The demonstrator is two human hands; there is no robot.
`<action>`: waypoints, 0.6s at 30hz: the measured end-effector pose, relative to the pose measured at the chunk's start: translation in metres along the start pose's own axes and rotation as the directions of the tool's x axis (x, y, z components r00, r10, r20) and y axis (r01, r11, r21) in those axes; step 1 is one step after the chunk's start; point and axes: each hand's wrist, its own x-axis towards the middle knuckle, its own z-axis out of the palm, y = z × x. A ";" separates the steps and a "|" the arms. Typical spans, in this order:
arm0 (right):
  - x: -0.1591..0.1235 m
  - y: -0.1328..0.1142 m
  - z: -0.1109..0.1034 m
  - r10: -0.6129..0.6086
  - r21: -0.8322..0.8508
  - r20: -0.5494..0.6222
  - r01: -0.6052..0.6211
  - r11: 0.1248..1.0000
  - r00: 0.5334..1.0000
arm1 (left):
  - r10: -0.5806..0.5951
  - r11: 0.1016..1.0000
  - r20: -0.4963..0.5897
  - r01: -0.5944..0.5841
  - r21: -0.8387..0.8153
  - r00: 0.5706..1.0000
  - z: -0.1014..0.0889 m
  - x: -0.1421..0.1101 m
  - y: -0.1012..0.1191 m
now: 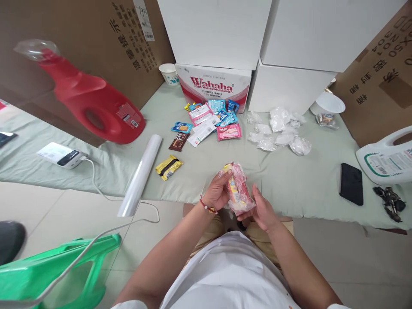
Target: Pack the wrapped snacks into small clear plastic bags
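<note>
Between my hands, at the table's front edge, is a red and yellow snack packet (237, 189) wrapped in clear plastic film. My left hand (218, 189) grips its upper left side, thumb on top. Around the packet's lower right end is my right hand (262, 210), thumb up along the side and fingers beneath it. Beyond my hands lie a pink snack packet (228, 132), a brown cocoa packet (180, 141) and a yellow packet (169, 167). Several crumpled clear plastic wraps (279, 128) are heaped to the right of them.
A film roll (140, 176) lies left, overhanging the table edge. Further left are a red jug (96, 107) and a white power bank (61, 155) with a cable. A Wahaha box (214, 86) stands behind. On the right are a phone (351, 183), keys (390, 202) and a white jug (388, 156).
</note>
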 end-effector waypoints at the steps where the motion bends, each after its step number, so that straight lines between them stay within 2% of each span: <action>1: -0.004 -0.002 -0.006 -0.098 -0.141 -0.100 0.083 0.987 0.990 | 0.022 0.999 -0.039 -0.023 -0.024 0.999 0.001 0.001 0.001; 2: -0.007 -0.004 -0.011 -0.227 -0.283 -0.180 0.171 0.944 0.957 | 0.035 0.998 -0.081 -0.039 -0.054 0.996 0.002 0.002 0.003; 4: -0.013 -0.009 -0.018 -0.492 -0.524 -0.234 0.318 0.790 0.838 | 0.044 0.992 -0.139 -0.060 -0.109 0.989 0.005 0.004 0.005; 6: -0.016 -0.012 -0.020 -0.668 -0.689 -0.181 0.392 0.610 0.722 | 0.028 0.987 -0.144 -0.049 -0.151 0.989 0.008 0.004 0.007; 7: -0.015 -0.012 -0.019 -0.713 -0.747 -0.138 0.401 0.531 0.688 | 0.016 0.986 -0.131 -0.037 -0.165 0.991 0.010 0.003 0.007; 9: -0.012 -0.011 -0.016 -0.738 -0.812 -0.075 0.388 0.436 0.671 | 0.007 0.984 -0.091 -0.023 -0.174 0.996 0.012 0.001 0.008; 13: -0.006 -0.008 -0.017 -0.698 -0.797 -0.042 0.398 0.455 0.714 | 0.064 0.988 -0.043 -0.070 -0.140 0.997 0.008 -0.005 0.013; 15: -0.008 -0.010 -0.023 -0.718 -0.777 -0.047 0.426 0.463 0.695 | 0.083 0.993 -0.042 -0.087 -0.084 0.996 0.005 -0.007 0.018; 18: -0.012 -0.018 -0.035 -0.766 -0.778 -0.054 0.454 0.435 0.641 | 0.115 0.993 -0.036 -0.115 0.011 0.993 0.002 -0.007 0.025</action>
